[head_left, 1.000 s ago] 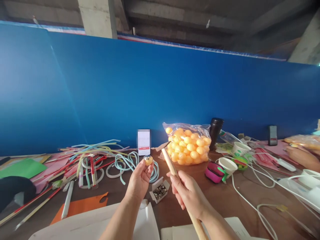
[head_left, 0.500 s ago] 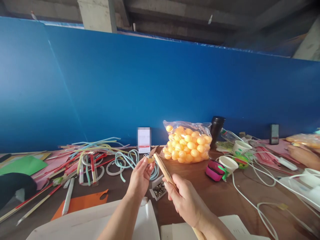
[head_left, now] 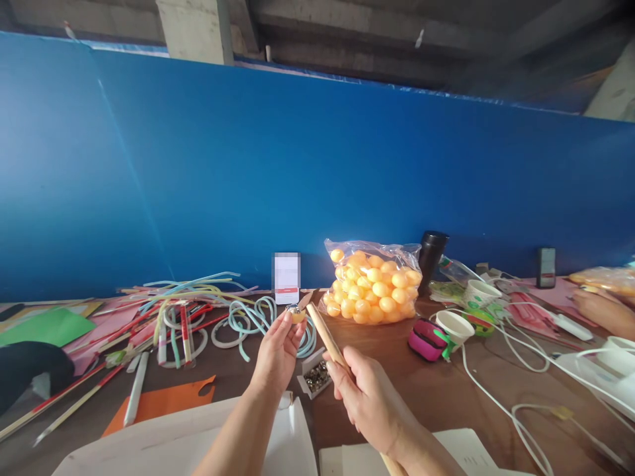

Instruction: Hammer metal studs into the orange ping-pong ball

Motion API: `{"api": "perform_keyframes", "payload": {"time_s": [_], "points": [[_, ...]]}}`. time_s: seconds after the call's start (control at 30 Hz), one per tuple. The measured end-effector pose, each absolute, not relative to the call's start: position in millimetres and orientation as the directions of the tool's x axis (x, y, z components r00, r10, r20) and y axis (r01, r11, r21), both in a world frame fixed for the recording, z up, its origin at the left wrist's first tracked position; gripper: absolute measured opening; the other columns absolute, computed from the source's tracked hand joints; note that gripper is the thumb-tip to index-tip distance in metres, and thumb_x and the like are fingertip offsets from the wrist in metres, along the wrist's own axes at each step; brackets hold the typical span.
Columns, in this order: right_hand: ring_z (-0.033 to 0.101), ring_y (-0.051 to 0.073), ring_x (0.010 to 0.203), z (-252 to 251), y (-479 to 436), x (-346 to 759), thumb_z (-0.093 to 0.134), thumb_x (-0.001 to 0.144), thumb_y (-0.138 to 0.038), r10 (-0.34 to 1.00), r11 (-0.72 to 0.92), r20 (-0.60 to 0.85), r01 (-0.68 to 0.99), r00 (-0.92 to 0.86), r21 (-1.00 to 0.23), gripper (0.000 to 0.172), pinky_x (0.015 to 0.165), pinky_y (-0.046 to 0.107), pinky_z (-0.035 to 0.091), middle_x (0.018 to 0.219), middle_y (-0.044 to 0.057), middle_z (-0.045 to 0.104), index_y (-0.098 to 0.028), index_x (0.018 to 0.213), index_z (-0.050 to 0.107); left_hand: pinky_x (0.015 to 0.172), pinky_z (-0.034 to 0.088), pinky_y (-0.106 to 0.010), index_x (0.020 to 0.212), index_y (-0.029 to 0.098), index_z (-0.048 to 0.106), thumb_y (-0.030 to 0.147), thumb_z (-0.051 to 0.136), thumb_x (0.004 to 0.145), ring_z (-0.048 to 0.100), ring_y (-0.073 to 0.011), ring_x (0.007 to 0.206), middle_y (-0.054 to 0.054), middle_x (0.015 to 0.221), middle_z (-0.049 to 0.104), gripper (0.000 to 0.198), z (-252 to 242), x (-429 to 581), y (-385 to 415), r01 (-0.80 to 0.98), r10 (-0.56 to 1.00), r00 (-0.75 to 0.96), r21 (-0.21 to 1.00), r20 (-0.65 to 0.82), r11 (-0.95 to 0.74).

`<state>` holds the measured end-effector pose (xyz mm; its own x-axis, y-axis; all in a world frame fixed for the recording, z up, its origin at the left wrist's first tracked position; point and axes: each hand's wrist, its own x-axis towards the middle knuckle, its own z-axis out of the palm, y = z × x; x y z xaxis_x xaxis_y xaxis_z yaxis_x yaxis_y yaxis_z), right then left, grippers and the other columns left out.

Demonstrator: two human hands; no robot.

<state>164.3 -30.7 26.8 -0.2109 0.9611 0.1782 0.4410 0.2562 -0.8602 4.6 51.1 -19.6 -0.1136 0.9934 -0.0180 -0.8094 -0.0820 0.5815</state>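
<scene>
My left hand [head_left: 276, 354] pinches a small rounded piece [head_left: 298, 317] between thumb and fingers. It is yellow-orange below and silvery on top; its exact kind is too small to tell. My right hand [head_left: 364, 390] is closed round a pale wooden stick [head_left: 325, 330], which slants up toward the left hand. Its upper end is close beside the small piece, apart from it. The stick's lower end shows below my right wrist. Between my hands, an open little box [head_left: 315, 375] of small metal bits stands on the brown table [head_left: 397, 377].
A clear bag of orange balls [head_left: 372, 291] stands behind, near a black bottle [head_left: 432, 261] and a phone [head_left: 286, 281]. Tubes and sticks [head_left: 183, 324] are heaped at left. At right lie a pink case [head_left: 426, 340], cups, and cables; another person's hand [head_left: 600, 311] is beyond them.
The small piece in my left fingers has turned slightly, and its silvery top shows more. The stick and both hands are almost where they were.
</scene>
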Motion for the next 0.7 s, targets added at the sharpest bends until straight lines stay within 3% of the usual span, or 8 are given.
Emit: {"api": "perform_keyframes", "payload": {"time_s": [0.3,0.7], "points": [[0.045,0.010,0.035,26.7,-31.0,163.7,0.048,0.093,-0.040,0.963,0.255,0.200,0.383,-0.178,-0.888,0.024,0.034,0.020,0.031,0.060,-0.002,0.059,-0.020,0.086,0.061,0.075,0.056,-0.021,0.090,0.014,0.069,0.018,0.070,0.077,0.069,-0.0134,0.081,-0.006,0.090,0.072,0.014,-21.2,4.5,51.5,-0.800,0.993,-0.116,0.595,-0.021,-0.081],[0.049,0.010,0.036,24.8,-29.4,165.8,0.043,0.096,-0.041,0.966,0.231,0.149,0.449,-0.211,-0.863,0.025,0.035,0.020,0.033,0.065,-0.001,0.060,-0.021,0.090,0.057,0.076,0.055,-0.021,0.090,0.015,0.069,0.015,0.070,0.077,0.069,-0.0135,0.081,-0.005,0.090,0.072,0.013,-20.7,4.9,50.8,-0.797,0.992,-0.124,0.599,-0.030,-0.082]]}}
